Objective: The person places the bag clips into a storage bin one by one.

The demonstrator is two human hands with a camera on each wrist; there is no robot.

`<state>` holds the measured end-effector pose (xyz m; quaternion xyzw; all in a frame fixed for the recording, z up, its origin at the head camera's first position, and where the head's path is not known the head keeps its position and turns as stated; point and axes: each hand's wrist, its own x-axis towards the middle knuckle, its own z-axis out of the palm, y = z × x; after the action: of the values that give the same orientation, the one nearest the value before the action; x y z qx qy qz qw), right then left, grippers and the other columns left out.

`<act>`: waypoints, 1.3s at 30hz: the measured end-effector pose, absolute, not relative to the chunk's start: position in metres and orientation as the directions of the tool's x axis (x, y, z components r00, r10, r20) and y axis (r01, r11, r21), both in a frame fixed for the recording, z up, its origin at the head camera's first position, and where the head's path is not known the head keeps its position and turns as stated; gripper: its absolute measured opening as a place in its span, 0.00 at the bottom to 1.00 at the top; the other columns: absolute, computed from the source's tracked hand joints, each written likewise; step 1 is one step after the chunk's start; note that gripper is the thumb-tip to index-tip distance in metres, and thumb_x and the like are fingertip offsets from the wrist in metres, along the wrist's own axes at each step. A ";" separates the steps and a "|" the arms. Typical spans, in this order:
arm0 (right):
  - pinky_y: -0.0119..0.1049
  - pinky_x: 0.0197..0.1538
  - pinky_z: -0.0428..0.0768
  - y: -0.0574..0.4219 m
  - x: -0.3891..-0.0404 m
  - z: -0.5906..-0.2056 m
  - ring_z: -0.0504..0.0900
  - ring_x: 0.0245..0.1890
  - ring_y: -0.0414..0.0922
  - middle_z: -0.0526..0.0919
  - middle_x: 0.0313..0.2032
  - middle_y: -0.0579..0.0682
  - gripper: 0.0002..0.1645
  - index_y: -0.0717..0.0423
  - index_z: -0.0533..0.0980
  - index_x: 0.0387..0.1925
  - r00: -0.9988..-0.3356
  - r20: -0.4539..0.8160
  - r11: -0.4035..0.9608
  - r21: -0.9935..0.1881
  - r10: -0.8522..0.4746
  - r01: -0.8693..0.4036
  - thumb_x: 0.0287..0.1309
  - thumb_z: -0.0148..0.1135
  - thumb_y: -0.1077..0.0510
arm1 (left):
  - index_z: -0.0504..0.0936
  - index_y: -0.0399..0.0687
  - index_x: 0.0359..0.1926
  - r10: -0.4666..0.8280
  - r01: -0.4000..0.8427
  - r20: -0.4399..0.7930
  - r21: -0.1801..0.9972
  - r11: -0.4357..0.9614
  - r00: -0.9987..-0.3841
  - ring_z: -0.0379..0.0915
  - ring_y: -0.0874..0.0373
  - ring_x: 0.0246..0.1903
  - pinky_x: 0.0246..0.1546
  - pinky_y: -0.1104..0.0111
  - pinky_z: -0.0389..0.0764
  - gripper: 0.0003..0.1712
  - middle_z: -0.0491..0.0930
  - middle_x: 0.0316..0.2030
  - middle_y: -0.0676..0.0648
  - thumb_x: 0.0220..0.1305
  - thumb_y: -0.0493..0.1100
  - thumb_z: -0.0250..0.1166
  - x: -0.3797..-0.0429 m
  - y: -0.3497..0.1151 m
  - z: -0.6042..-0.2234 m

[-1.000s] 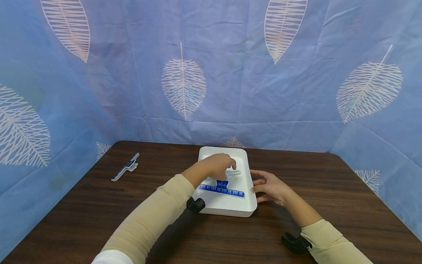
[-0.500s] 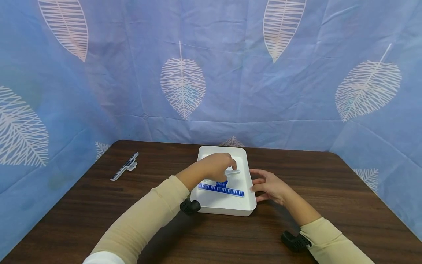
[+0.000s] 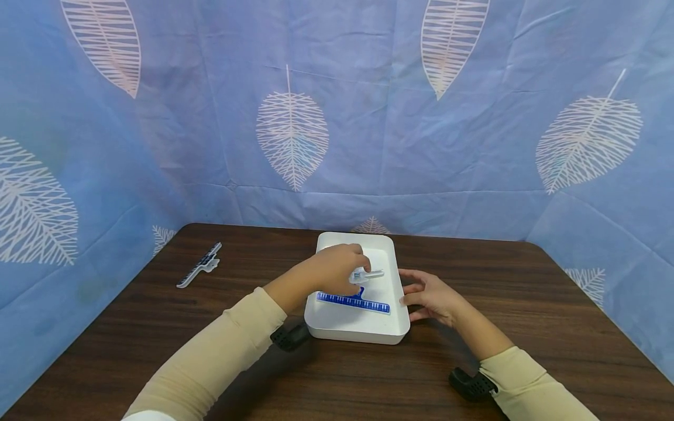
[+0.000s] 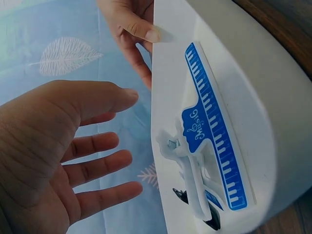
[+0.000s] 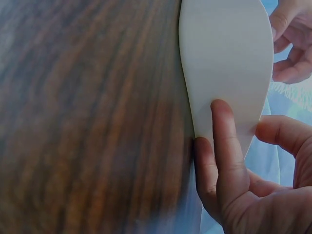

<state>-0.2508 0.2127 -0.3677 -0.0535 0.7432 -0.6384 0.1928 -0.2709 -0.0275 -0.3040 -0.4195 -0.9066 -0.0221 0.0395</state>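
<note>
A white tray (image 3: 342, 334) stands on the table, holding a blue music page clip (image 4: 217, 131) with a piano-key print. Beside that clip lies a whitish page clip (image 4: 197, 187), with a dark piece under its end. My left hand (image 3: 337, 269) hovers over the tray, fingers apart and nothing between them in the left wrist view. At the tray's right side, my right hand (image 3: 429, 298) touches the outer wall with fairly straight fingers, its thumb at the rim. Another page clip (image 3: 200, 266), whitish with dark keys, lies at the table's far left.
The dark wooden table (image 3: 500, 292) has rounded back corners. Blue cloth (image 3: 358, 146) with white leaf prints hangs behind it and along both sides. Each wrist carries a black camera mount (image 3: 472, 386).
My left hand has drawn slightly left and back over the tray, uncovering more of the whitish clip. The right hand stays at the tray wall. The clips look unmoved.
</note>
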 end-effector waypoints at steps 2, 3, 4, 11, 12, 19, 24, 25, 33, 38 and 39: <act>0.51 0.33 0.77 0.213 -0.251 -0.367 0.79 0.38 0.55 0.69 0.49 0.67 0.45 0.55 0.51 0.65 -0.920 -0.219 0.179 -0.969 -0.324 0.167 0.46 0.60 0.69 | 0.77 0.56 0.46 0.765 0.769 0.101 -0.002 0.639 -0.636 0.68 0.63 0.36 0.42 0.68 0.72 0.22 0.74 0.41 0.51 0.47 0.53 0.65 -0.269 -0.030 -0.304; 0.51 0.34 0.77 0.213 -0.251 -0.367 0.79 0.38 0.55 0.69 0.49 0.67 0.45 0.55 0.51 0.65 -0.921 -0.219 0.180 -0.969 -0.323 0.168 0.46 0.60 0.69 | 0.77 0.56 0.46 0.768 0.772 0.108 -0.006 0.636 -0.632 0.68 0.63 0.37 0.42 0.68 0.72 0.23 0.73 0.41 0.51 0.47 0.53 0.65 -0.268 -0.032 -0.303; 0.51 0.34 0.77 0.213 -0.250 -0.367 0.79 0.38 0.55 0.69 0.49 0.67 0.45 0.55 0.51 0.65 -0.921 -0.219 0.180 -0.969 -0.322 0.168 0.46 0.60 0.69 | 0.77 0.56 0.46 0.770 0.774 0.117 -0.013 0.633 -0.628 0.68 0.63 0.37 0.42 0.68 0.72 0.23 0.73 0.41 0.51 0.47 0.54 0.66 -0.266 -0.033 -0.303; 0.50 0.33 0.77 0.212 -0.251 -0.367 0.79 0.37 0.55 0.69 0.49 0.66 0.45 0.55 0.52 0.64 -0.926 -0.222 0.179 -0.968 -0.306 0.173 0.46 0.60 0.70 | 0.77 0.58 0.47 0.753 0.759 0.146 -0.020 0.651 -0.642 0.67 0.63 0.37 0.40 0.69 0.73 0.23 0.72 0.40 0.53 0.47 0.55 0.65 -0.259 -0.043 -0.302; 0.50 0.33 0.77 0.212 -0.251 -0.367 0.79 0.37 0.55 0.70 0.48 0.66 0.45 0.55 0.52 0.64 -0.926 -0.222 0.179 -0.968 -0.304 0.173 0.45 0.60 0.70 | 0.77 0.58 0.47 0.753 0.759 0.152 -0.025 0.650 -0.640 0.67 0.63 0.37 0.40 0.69 0.73 0.23 0.72 0.41 0.53 0.47 0.55 0.65 -0.259 -0.044 -0.302; 0.50 0.33 0.77 0.212 -0.250 -0.368 0.79 0.37 0.55 0.70 0.48 0.66 0.45 0.55 0.52 0.64 -0.926 -0.223 0.185 -0.967 -0.306 0.172 0.46 0.61 0.69 | 0.77 0.57 0.47 0.745 0.759 0.198 -0.007 0.651 -0.637 0.67 0.64 0.38 0.38 0.70 0.73 0.22 0.71 0.41 0.54 0.48 0.54 0.65 -0.252 -0.053 -0.303; 0.50 0.33 0.77 0.212 -0.250 -0.368 0.79 0.38 0.55 0.69 0.48 0.66 0.45 0.55 0.51 0.64 -0.924 -0.220 0.181 -0.969 -0.313 0.169 0.46 0.61 0.69 | 0.77 0.55 0.47 0.727 0.747 0.232 0.002 0.664 -0.647 0.68 0.62 0.40 0.40 0.68 0.73 0.22 0.71 0.42 0.54 0.49 0.51 0.65 -0.249 -0.061 -0.303; 0.50 0.33 0.77 0.212 -0.250 -0.368 0.79 0.38 0.55 0.69 0.48 0.66 0.45 0.55 0.51 0.64 -0.924 -0.218 0.181 -0.969 -0.314 0.167 0.46 0.61 0.69 | 0.77 0.55 0.47 0.724 0.746 0.238 0.003 0.666 -0.648 0.68 0.62 0.40 0.41 0.68 0.73 0.21 0.71 0.42 0.53 0.49 0.50 0.65 -0.248 -0.063 -0.303; 0.50 0.33 0.77 0.212 -0.249 -0.368 0.79 0.38 0.55 0.69 0.48 0.67 0.45 0.55 0.51 0.65 -0.925 -0.218 0.181 -0.969 -0.311 0.168 0.45 0.61 0.69 | 0.78 0.54 0.45 0.724 0.755 0.289 -0.003 0.655 -0.627 0.67 0.64 0.38 0.39 0.70 0.73 0.19 0.71 0.39 0.55 0.49 0.50 0.65 -0.247 -0.078 -0.303; 0.50 0.33 0.77 0.211 -0.249 -0.367 0.79 0.37 0.55 0.69 0.48 0.66 0.46 0.55 0.52 0.64 -0.930 -0.214 0.183 -0.969 -0.300 0.165 0.45 0.61 0.69 | 0.78 0.55 0.44 0.708 0.745 0.309 0.004 0.667 -0.635 0.66 0.65 0.36 0.37 0.71 0.73 0.19 0.71 0.39 0.55 0.49 0.50 0.65 -0.244 -0.086 -0.301; 0.50 0.33 0.77 0.211 -0.249 -0.367 0.79 0.37 0.55 0.69 0.48 0.66 0.46 0.55 0.52 0.64 -0.930 -0.214 0.184 -0.969 -0.298 0.165 0.45 0.61 0.69 | 0.78 0.55 0.43 0.703 0.741 0.312 0.007 0.671 -0.639 0.66 0.65 0.36 0.36 0.72 0.73 0.18 0.71 0.38 0.56 0.49 0.50 0.65 -0.244 -0.088 -0.301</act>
<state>-0.2494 0.2107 -0.3671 -0.0446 0.7476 -0.6374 0.1814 -0.2435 -0.0883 -0.3014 -0.3998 -0.9028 -0.0674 0.1432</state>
